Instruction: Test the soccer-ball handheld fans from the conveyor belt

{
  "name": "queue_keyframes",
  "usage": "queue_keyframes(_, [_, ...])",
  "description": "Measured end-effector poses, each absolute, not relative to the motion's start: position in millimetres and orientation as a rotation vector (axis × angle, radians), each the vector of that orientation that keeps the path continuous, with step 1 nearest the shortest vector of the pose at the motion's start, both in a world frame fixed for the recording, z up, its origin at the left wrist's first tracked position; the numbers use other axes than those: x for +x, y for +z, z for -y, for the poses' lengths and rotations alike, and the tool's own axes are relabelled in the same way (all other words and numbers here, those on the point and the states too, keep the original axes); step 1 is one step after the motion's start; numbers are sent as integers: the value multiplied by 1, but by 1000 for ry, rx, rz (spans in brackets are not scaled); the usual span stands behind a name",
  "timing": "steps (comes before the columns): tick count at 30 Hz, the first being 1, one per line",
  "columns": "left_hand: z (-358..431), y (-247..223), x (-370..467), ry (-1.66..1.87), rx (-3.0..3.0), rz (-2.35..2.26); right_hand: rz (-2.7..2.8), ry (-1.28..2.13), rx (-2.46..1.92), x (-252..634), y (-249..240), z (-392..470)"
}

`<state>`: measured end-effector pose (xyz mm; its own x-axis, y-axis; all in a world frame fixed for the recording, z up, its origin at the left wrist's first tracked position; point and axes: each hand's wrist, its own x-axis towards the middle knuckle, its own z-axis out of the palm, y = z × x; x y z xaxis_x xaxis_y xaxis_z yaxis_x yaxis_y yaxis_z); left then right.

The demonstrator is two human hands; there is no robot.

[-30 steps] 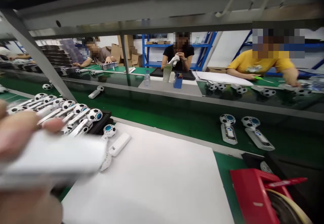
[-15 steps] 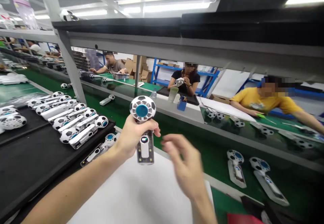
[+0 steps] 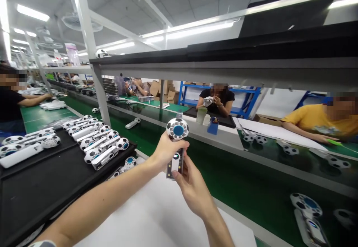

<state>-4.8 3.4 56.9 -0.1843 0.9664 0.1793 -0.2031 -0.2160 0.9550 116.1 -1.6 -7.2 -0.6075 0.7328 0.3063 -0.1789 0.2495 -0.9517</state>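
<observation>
Both hands of mine were clamped on one device [image 3: 177, 128], held upright in front of me over the near edge of the belt [image 3: 237, 187], its football-patterned head up. My left hand [image 3: 167, 148] gripped it just below the head, thumb across the front; my right hand [image 3: 188, 181] closed on the lower handle, thumb on its front face. A small lit display showed between the two thumbs.

Below lay the white paper [image 3: 156, 217], partly covered by my forearms. To the left was the black tray [image 3: 41, 195], with a packed cluster of devices [image 3: 103, 139] along its far side and another group [image 3: 28, 146] at its left. Between tray and paper, a part-hidden unit [image 3: 130, 162] sat close beside my left forearm, which blocked some of it.

On the belt, a single unit [image 3: 132, 123] lay beyond the tray, and another [image 3: 307, 209] lay well apart to the right. The post [image 3: 99, 94] stood upright past the cluster, and the shelf [image 3: 223, 62] ran across above my hands, cutting off the upper view of the far side. Under it showed a cup [image 3: 201, 116] and a blue box [image 3: 213, 127]. Behind these, a person in black [image 3: 216, 100] held something white; a person in yellow [image 3: 321, 122] leaned over the bench farther right.
</observation>
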Motion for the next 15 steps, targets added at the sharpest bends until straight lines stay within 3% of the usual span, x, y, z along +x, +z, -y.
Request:
queue_keyframes(4, [-16,58,1,1540,1158,-1101,1667,1374,-581,114,-14,-5])
queue_keyframes(15, [-40,37,-25,1245,1351,-1493,1409,1659,-575,99,-35,-25])
